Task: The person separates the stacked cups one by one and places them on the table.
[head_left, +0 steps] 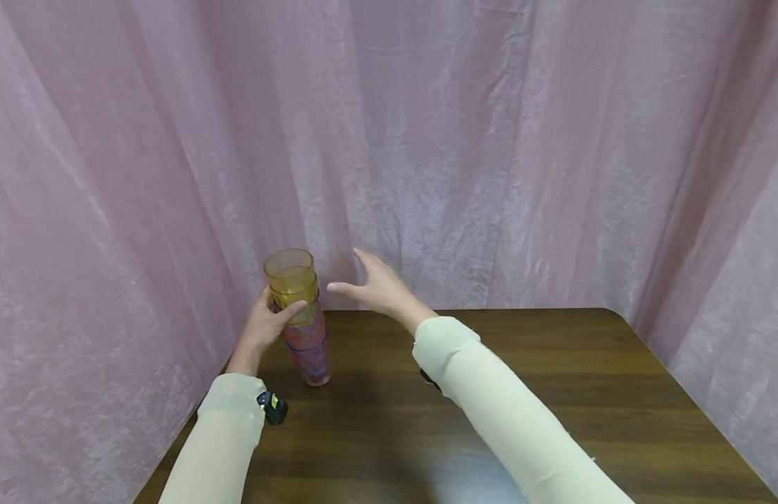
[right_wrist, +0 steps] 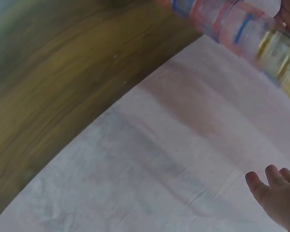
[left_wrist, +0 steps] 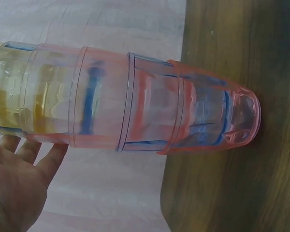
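A tall stack of nested clear plastic cups (head_left: 309, 346) stands on the left part of the table, with yellow cups (head_left: 290, 271) on top and pink and blue-tinted ones below. My left hand (head_left: 262, 327) grips the stack near its upper end, thumb across the near side. In the left wrist view the stack (left_wrist: 154, 104) lies sideways across the picture, its narrow pink base over the wood. My right hand (head_left: 384, 287) is held in the air to the right of the stack, thumb and fingers spread, holding nothing. The right wrist view shows its fingertips (right_wrist: 253, 180) apart from the cups.
The brown wooden table (head_left: 521, 399) reaches from below the stack to the right. A pink curtain (head_left: 439, 154) hangs close behind the table and along both sides. The stack stands near the table's left back corner.
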The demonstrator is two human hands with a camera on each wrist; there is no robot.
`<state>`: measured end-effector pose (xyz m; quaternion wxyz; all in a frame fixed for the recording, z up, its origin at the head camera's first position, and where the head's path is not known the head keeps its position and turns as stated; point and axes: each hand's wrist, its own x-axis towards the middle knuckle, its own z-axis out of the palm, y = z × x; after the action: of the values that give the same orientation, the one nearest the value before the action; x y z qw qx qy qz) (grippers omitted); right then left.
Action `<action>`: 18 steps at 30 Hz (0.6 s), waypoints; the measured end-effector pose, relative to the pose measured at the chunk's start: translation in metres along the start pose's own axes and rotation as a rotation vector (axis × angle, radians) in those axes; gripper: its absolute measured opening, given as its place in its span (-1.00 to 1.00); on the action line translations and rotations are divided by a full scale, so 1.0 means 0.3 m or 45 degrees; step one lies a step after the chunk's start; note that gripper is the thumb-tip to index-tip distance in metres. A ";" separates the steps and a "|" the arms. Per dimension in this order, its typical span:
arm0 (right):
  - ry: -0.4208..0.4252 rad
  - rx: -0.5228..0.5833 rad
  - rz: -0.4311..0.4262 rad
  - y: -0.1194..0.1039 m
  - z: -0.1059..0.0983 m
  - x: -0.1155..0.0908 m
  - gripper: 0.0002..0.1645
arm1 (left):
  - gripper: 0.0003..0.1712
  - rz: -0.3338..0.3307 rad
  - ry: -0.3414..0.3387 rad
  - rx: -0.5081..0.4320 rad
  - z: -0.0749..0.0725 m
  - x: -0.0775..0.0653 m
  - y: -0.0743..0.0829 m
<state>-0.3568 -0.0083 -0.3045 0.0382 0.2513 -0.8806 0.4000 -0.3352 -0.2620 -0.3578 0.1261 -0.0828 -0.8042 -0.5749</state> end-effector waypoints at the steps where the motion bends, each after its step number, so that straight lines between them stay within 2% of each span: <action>1: -0.005 0.004 -0.006 -0.007 0.010 0.007 0.19 | -0.11 0.003 0.006 0.010 -0.001 0.005 -0.013; 6: -0.012 0.030 -0.029 -0.045 0.048 0.032 0.21 | -0.10 0.026 0.041 0.055 0.005 0.035 -0.085; 9: -0.008 0.063 -0.017 -0.059 0.064 0.040 0.22 | -0.10 0.033 0.030 0.059 0.021 0.039 -0.101; 13: -0.005 0.118 0.030 -0.057 0.070 0.043 0.23 | -0.11 0.035 -0.015 0.029 0.059 0.035 -0.080; 18: 0.012 0.197 0.073 -0.041 0.062 0.041 0.29 | -0.15 0.042 -0.072 -0.034 0.109 0.013 -0.005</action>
<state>-0.3593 -0.0337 -0.3054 0.0111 0.2263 -0.8538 0.4688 -0.3428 -0.2317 -0.3678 0.1117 -0.1140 -0.7982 -0.5809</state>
